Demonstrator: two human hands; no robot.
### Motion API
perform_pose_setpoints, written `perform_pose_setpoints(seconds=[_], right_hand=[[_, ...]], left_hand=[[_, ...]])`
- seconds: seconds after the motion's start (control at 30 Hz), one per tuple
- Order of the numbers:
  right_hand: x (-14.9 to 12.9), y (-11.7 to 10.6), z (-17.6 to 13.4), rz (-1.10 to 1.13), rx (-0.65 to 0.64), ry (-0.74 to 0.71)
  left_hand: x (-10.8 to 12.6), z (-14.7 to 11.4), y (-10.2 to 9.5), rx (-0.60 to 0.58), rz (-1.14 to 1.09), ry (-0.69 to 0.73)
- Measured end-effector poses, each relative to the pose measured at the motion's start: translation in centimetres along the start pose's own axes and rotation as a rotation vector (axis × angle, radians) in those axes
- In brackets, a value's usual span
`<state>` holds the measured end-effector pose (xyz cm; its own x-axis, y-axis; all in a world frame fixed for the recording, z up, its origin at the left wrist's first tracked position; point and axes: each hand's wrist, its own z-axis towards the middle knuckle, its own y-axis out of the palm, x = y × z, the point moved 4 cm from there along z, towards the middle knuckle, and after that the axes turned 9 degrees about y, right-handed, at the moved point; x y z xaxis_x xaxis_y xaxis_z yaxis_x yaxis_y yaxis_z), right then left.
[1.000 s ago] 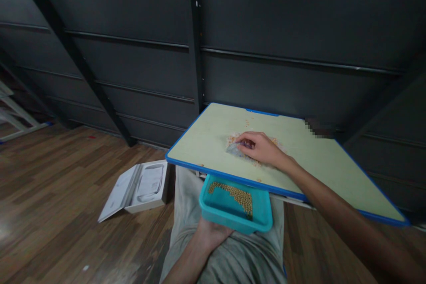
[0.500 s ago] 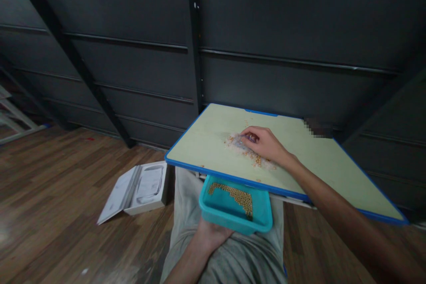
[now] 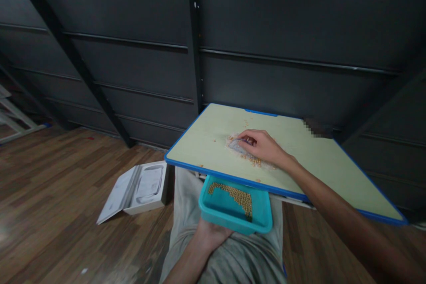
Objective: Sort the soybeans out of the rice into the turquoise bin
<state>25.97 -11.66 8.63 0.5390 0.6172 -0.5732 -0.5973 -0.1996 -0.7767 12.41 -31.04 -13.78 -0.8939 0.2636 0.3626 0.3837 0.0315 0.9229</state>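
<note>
My left hand (image 3: pixel 213 234) holds a teal plastic tray (image 3: pixel 219 218) from below, over my lap; its fingers are hidden under the tray. Inside the tray, small round golden beads or seeds (image 3: pixel 238 197) lie along the far and right sides. My right hand (image 3: pixel 262 144) is over a yellow-green board table (image 3: pixel 299 155), its fingers closed on a crumpled piece of clear plastic (image 3: pixel 237 145). Around and under that plastic are scattered orange-tan grains (image 3: pixel 254 160) and whitish bits. Whether the plastic is a bag or a loose sheet, I cannot tell.
The table has a blue rim (image 3: pixel 213 174) that overhangs the tray's far edge. On the wooden floor to the left stands an opened white box (image 3: pixel 149 186). A dark panelled wall (image 3: pixel 299 22) rises behind the table. A blurred dark patch (image 3: pixel 317 128) sits at the table's far right.
My right hand has shifted slightly left with the plastic, over the grains. A few grains lie differently, one now further left. My left hand and the tray are still.
</note>
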Motion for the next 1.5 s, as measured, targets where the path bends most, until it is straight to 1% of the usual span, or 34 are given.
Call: perform_pose_setpoints(seconds=[0.23, 0.53, 0.73, 0.87, 1.03, 1.2, 1.4, 1.5], right_hand=[[0.0, 0.4, 0.0, 0.034, -0.047, -0.031], [-0.2, 0.8, -0.1, 0.114, -0.107, -0.046], [-0.2, 0.5, -0.1, 0.095, -0.056, -0.044], [-0.1, 0.6, -0.1, 0.07, -0.068, -0.039], [-0.1, 0.9, -0.1, 0.106, -0.103, -0.045], [-0.3, 0.9, -0.3, 0.134, -0.125, -0.061], [-0.6, 1.1, -0.5, 0.151, -0.159, -0.073], [-0.5, 1.1, -0.4, 0.155, -0.151, -0.058]], left_hand=[[-0.1, 0.1, -0.5, 0.045, -0.006, 0.019], [-0.2, 0.3, -0.8, 0.012, -0.045, 0.012], [-0.3, 0.3, -1.7, 0.025, 0.006, 0.005], [-0.4, 0.4, -2.4, 0.014, 0.001, 0.003], [-0.4, 0.6, -1.8, -0.026, -0.01, 0.018], [-0.2, 0.5, -1.1, -0.028, -0.015, 0.003], [-0.3, 0.4, -1.4, 0.0, -0.006, 0.002], [-0.4, 0.5, -1.4, 0.015, -0.019, -0.002]])
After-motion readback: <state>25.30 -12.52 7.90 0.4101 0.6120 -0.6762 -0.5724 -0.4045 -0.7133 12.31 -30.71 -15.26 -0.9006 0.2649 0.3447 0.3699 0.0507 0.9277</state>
